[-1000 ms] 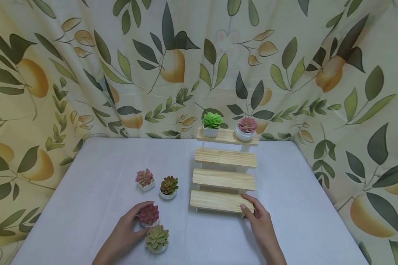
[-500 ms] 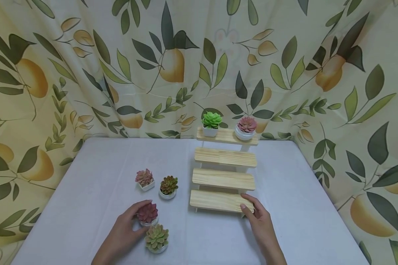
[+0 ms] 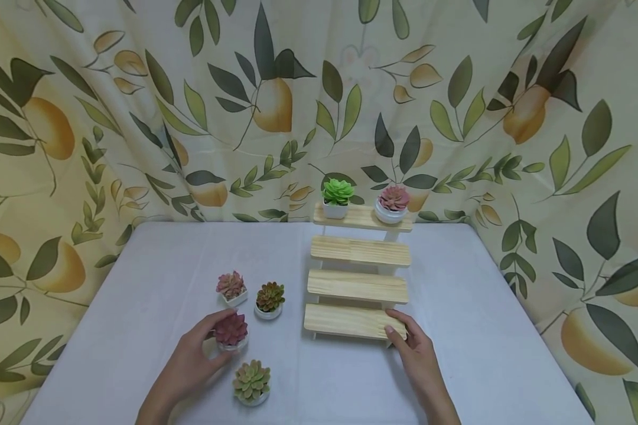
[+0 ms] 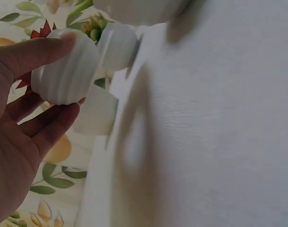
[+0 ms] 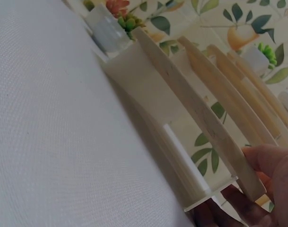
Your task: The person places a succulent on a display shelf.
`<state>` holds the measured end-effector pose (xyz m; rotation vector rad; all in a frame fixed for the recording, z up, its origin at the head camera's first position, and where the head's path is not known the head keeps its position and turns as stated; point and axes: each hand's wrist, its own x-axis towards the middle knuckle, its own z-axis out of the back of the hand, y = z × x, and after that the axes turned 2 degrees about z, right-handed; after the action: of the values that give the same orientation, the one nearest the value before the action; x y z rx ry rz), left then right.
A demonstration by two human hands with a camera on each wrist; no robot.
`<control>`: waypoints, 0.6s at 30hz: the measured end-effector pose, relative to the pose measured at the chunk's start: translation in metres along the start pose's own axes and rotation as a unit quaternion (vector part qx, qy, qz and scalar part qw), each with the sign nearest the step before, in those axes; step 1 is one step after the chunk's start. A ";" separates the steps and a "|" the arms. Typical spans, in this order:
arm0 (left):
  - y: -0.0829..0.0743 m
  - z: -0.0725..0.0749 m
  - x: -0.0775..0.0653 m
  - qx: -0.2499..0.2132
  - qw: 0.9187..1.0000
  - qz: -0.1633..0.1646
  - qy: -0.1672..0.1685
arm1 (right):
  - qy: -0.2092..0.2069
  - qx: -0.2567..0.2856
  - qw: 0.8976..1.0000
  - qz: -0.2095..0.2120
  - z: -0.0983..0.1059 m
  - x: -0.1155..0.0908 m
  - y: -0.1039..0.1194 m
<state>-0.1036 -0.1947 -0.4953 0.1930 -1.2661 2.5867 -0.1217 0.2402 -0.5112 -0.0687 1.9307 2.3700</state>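
My left hand [image 3: 194,354] pinches the ribbed white pot [image 4: 68,66] of a dark red succulent [image 3: 231,329] between thumb and fingers. In the left wrist view that pot hangs above the white tabletop, its shadow apart from it. My right hand [image 3: 416,352] grips the right end of the lowest step of a wooden tiered plant stand [image 3: 351,321], thumb on top and fingers curled below. A pale green potted succulent [image 3: 252,381] stands just right of the left wrist. Beyond the left hand are a pink succulent [image 3: 231,286] in a square pot and a brownish-green succulent [image 3: 269,298].
On the stand's top step sit a bright green succulent [image 3: 337,195] at left and a pink succulent [image 3: 393,203] in a round pot at right. The lower steps bear nothing. A fruit-patterned curtain [image 3: 191,118] hangs behind the white-covered table [image 3: 165,265].
My left hand has moved slightly left and away from me, carrying the dark red succulent up from beside the pale green one. The right hand keeps its grip on the stand.
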 end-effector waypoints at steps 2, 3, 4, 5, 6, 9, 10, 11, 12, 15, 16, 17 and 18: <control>-0.002 0.004 0.003 0.002 1.000 -0.004 0.002 | -0.002 -0.002 1.000 -0.001 0.000 0.000 0.000; -0.003 0.006 0.005 0.005 1.000 -0.008 0.002 | -0.003 -0.003 1.000 -0.002 0.000 0.000 0.000; -0.005 0.007 0.007 0.008 1.000 -0.011 0.003 | -0.004 -0.004 1.000 -0.004 0.000 0.000 -0.001; -0.006 0.009 0.009 0.009 1.000 -0.015 0.003 | -0.006 -0.004 1.000 -0.003 0.000 0.000 -0.001; -0.008 0.010 0.011 0.010 1.000 -0.019 0.003 | -0.008 -0.004 1.000 -0.004 0.000 0.000 -0.002; -0.012 0.014 0.018 0.010 1.000 -0.028 0.003 | -0.012 0.002 1.000 0.002 0.000 0.000 -0.004; -0.014 0.015 0.020 0.009 0.999 -0.030 0.004 | -0.013 0.004 1.000 0.006 0.000 0.000 -0.005; -0.016 0.016 0.023 0.008 0.999 -0.033 0.005 | -0.014 0.007 1.000 0.010 0.000 0.000 -0.005; -0.017 0.017 0.025 0.006 0.999 -0.036 0.006 | -0.014 0.008 1.000 0.011 0.000 0.000 -0.005; -0.023 0.018 0.033 -0.002 0.999 -0.048 0.012 | -0.015 0.007 1.000 0.015 0.001 0.000 -0.006; -0.025 0.018 0.037 -0.001 0.998 -0.055 0.014 | -0.016 0.004 1.000 0.015 0.001 0.001 -0.006; -0.027 0.019 0.040 -0.002 0.998 -0.062 0.017 | -0.016 0.004 1.000 0.015 0.001 0.001 -0.006; -0.030 0.019 0.044 -0.005 0.997 -0.069 0.020 | -0.014 0.004 1.000 0.014 0.001 0.001 -0.006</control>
<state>-0.1368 -0.1850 -0.4511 0.2175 -1.2061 2.4549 -0.1220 0.2422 -0.5170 -0.0066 1.9414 2.3679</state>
